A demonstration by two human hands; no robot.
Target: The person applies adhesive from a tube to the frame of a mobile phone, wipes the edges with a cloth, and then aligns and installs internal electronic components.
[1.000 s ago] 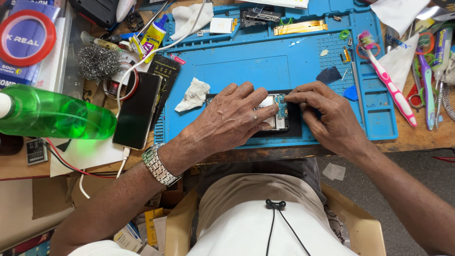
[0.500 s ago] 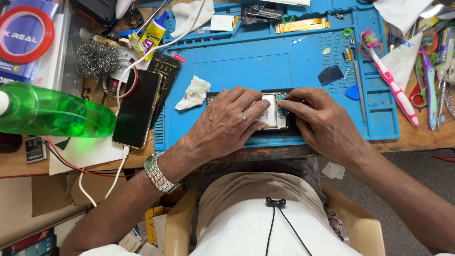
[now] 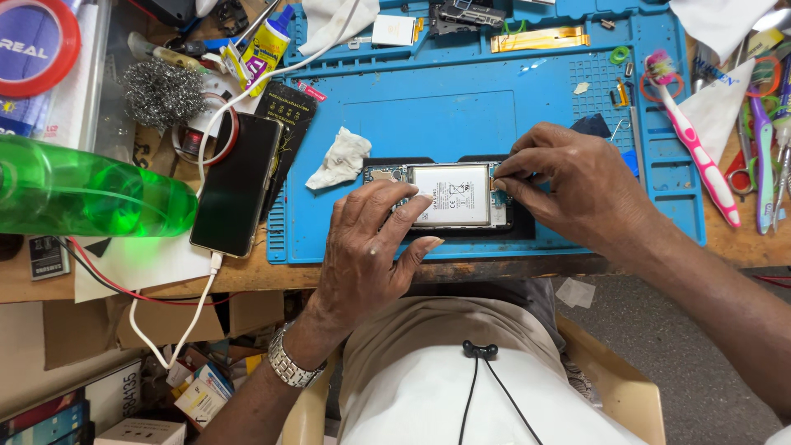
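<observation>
surface: blue mat (image 3: pixel 461 107) on cluttered wooden bench (image 3: pixel 272 276) | left hand (image 3: pixel 371 247) steadies opened phone (image 3: pixel 449 198) | right hand (image 3: pixel 568 185) pinches its edge

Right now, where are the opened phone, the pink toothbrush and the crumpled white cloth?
opened phone (image 3: pixel 451 194), head view, on its white battery.
pink toothbrush (image 3: pixel 700 161), head view, on the handle.
crumpled white cloth (image 3: pixel 342 158), head view, on its middle.

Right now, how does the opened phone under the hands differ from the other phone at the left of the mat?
The opened phone lies crosswise on the blue mat, its white battery exposed; the black phone lies lengthwise at the mat's left edge, closed, dark screen up. The left hand and right hand touch the opened phone; the black phone is untouched, with a white cable plugged in. Both lie flat.
</observation>
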